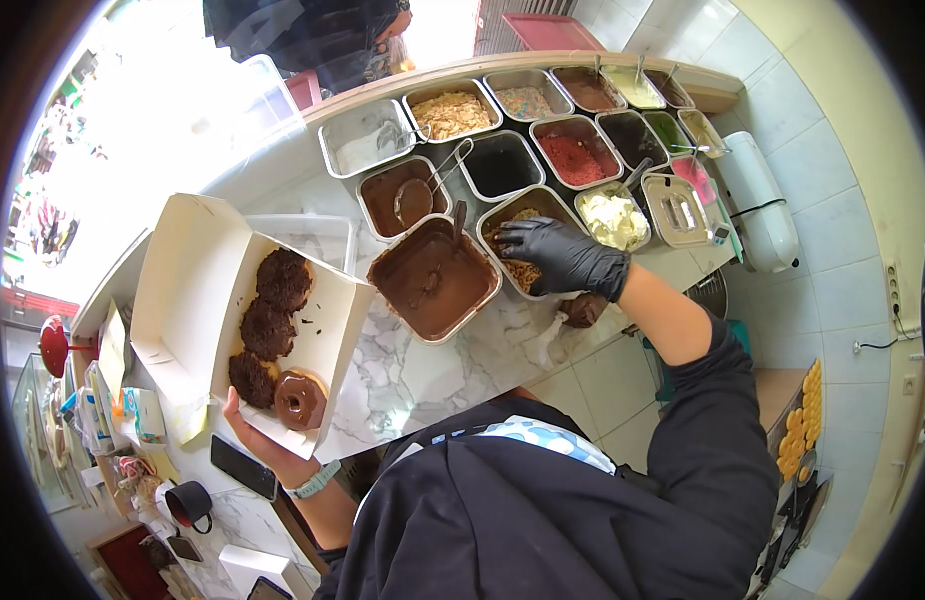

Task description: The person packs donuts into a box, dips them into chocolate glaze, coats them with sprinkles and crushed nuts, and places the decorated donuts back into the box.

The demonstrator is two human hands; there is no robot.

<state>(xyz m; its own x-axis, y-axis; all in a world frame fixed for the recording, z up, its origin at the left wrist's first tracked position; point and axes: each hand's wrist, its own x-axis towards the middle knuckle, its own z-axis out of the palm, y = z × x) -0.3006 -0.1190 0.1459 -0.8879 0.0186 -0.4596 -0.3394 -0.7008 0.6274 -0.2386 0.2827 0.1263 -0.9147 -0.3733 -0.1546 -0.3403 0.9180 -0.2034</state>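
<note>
My left hand (269, 440), bare with a watch at the wrist, supports the near end of an open white box (187, 290). Inside the box lie several donuts: dark crumb-covered ones (266, 330) in a row and a smooth chocolate-glazed one (300, 400) at the near end. In a black glove, my right hand (557, 255) reaches into a metal tub of brown crumbs (525, 213); its fingers are spread over the crumbs, with the tips partly sunk or hidden. Left of that tub stands a larger tub of melted chocolate (434, 280) with a utensil in it.
Rows of topping tubs fill the counter's back, among them flakes (449, 115), red powder (578, 160) and white cream (612, 220). A phone (244, 467) and black mug (189, 504) lie at lower left. A person in dark clothes (307, 40) stands beyond the counter.
</note>
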